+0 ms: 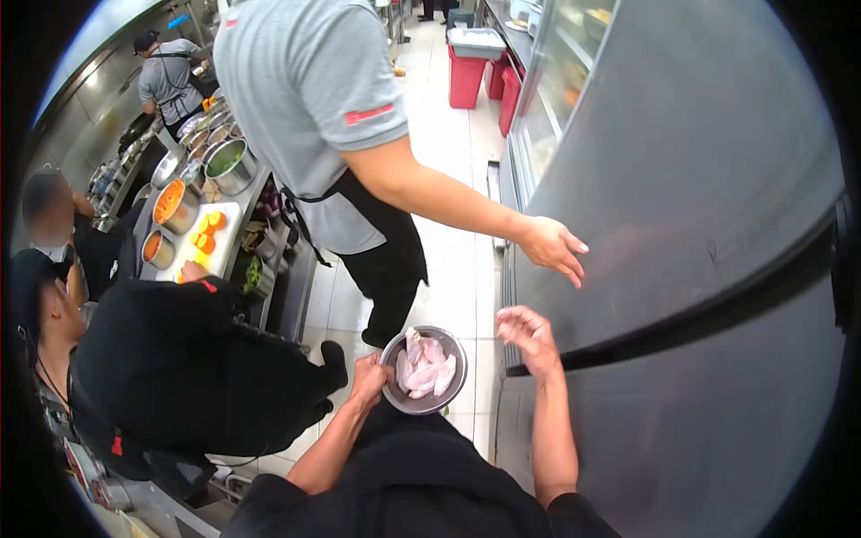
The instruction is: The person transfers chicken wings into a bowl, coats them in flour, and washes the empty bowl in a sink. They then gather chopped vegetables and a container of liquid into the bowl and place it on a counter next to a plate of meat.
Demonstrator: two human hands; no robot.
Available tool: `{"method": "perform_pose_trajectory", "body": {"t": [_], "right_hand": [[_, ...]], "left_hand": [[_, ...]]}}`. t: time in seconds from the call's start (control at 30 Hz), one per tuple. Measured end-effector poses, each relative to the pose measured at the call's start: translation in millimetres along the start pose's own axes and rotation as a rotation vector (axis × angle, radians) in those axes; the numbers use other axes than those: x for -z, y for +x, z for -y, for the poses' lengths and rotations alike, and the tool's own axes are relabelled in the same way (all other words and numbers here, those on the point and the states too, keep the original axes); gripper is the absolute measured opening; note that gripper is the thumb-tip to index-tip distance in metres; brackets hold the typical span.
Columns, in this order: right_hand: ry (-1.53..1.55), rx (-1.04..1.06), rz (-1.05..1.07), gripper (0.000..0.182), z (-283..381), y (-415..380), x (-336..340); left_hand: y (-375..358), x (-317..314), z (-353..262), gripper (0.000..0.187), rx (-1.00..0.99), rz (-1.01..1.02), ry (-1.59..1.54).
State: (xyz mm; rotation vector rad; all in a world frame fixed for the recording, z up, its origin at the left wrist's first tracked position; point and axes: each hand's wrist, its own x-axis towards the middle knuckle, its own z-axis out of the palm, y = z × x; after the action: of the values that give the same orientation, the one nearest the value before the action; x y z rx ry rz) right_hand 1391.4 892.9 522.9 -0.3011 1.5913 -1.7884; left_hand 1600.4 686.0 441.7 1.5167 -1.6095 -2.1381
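Observation:
My left hand (369,378) grips the left rim of a round metal bowl (456,387), which hangs in front of my body. Several pieces of raw chicken (423,366) lie inside it. To the right of the bowl, my right hand (527,337) is raised beside the steel fridge door (664,242), its fingers apart and slightly curled, holding nothing. Above it, a co-worker's hand (554,248) reaches out with spread fingers and does not touch mine.
A co-worker in a grey shirt (305,99) stands close ahead; another in black (170,359) bends over the left counter, by a cutting board (218,255) and metal pots (231,169). Red bins (464,79) stand farther down the tiled aisle.

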Motion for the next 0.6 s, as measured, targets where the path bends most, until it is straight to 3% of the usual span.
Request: {"method": "perform_pose_trajectory", "body": {"t": [0.13, 0.2, 0.27, 0.4, 0.47, 0.53, 0.6], "right_hand": [[0.006, 0.115, -0.077, 0.019, 90, 32, 22], [0.066, 0.179, -0.073, 0.021, 33, 20, 54], [0.080, 0.208, 0.024, 0.021, 29, 12, 60], [-0.012, 0.133, 0.069, 0.023, -54, -27, 68], [-0.137, 0.041, -0.006, 0.025, -81, -53, 45], [-0.007, 0.016, -0.067, 0.025, -120, -78, 8], [0.030, 0.107, -0.134, 0.025, -165, -84, -34]], "left_hand": [[-26, -1, -21, 0.015, -0.015, -0.011, -0.154], [-7, 3, 29, 0.015, -0.068, -0.033, -0.072], [3, 6, 46, 0.016, -0.095, -0.011, -0.144], [32, 6, 79, 0.019, -0.121, 0.037, -0.105], [39, 9, 77, 0.019, -0.131, 0.087, -0.032], [55, 11, 89, 0.018, -0.199, 0.136, 0.039], [76, 10, 99, 0.017, -0.254, 0.192, 0.139]]}}
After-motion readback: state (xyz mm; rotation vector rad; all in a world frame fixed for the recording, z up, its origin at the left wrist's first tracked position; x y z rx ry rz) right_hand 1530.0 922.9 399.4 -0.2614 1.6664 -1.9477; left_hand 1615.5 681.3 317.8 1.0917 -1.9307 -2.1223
